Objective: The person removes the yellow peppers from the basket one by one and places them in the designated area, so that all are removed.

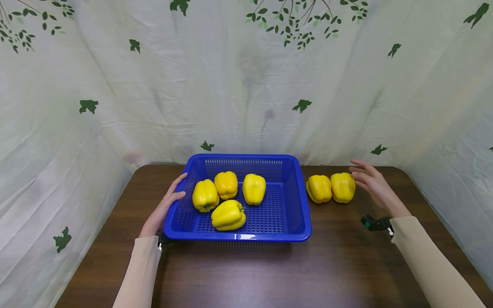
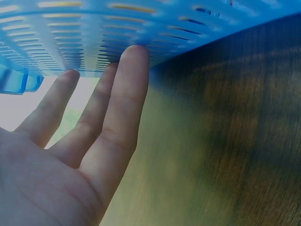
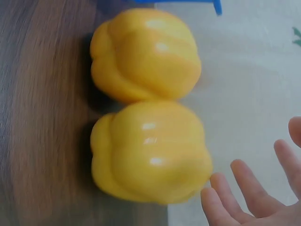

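Note:
A blue plastic basket [image 1: 239,236] with slotted walls stands on the table, holding several yellow bell peppers [image 1: 229,215]. My left hand [image 1: 164,208] is at its left rim; in the left wrist view, nearly straight fingers [image 2: 123,99] rest against the outer wall. To the right of the basket, two more yellow peppers sit side by side, touching each other: an inner pepper [image 1: 319,189] and an outer pepper [image 1: 343,188]. Beside the outer one is my right hand [image 1: 375,187], fingers spread and loosely extended, holding nothing. Whether its fingertips touch the pepper I cannot tell.
The brown wooden table [image 1: 254,273] has rounded back corners. Behind it and along both sides hangs a pale cloth [image 1: 231,85] with green leaf prints. A dark strap device [image 1: 375,223] is on the right wrist.

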Available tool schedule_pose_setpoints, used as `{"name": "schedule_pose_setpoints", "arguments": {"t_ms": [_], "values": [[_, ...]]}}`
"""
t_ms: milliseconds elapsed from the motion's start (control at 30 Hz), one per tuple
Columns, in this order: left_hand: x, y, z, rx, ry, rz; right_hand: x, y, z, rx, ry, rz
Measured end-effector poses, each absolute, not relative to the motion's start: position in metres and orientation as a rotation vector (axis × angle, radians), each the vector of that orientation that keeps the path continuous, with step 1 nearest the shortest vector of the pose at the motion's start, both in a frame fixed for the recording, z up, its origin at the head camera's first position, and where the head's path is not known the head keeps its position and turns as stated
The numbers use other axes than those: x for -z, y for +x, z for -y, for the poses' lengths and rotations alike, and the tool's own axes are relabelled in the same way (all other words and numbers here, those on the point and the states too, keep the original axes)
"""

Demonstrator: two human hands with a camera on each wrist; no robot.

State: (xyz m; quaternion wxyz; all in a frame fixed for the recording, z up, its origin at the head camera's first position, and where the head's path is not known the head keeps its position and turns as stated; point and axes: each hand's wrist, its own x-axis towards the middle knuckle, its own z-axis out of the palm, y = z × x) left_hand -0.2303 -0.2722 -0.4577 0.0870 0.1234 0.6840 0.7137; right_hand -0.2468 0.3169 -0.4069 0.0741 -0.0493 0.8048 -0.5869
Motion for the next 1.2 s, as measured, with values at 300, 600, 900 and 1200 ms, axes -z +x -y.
{"name": "schedule_pose_setpoints", "arguments": {"t_ms": [300,600,900,1200], "values": [[0.457,-0.231,0.272,-2.117,0.367,-2.055,0.396,-0.245,-0.297,1.846,-0.215,-2.314],[0.457,-0.231,0.271,-2.114,0.374,-2.080,0.389,-0.244,-0.270,1.929,-0.353,-2.186],[0.457,-0.231,0.272,-2.101,0.362,-2.075,0.383,-0.245,-0.242,1.951,-0.435,-2.097],[0.456,-0.230,0.272,-2.114,0.368,-2.045,0.376,-0.247,-0.213,1.939,-0.455,-2.052]]}}
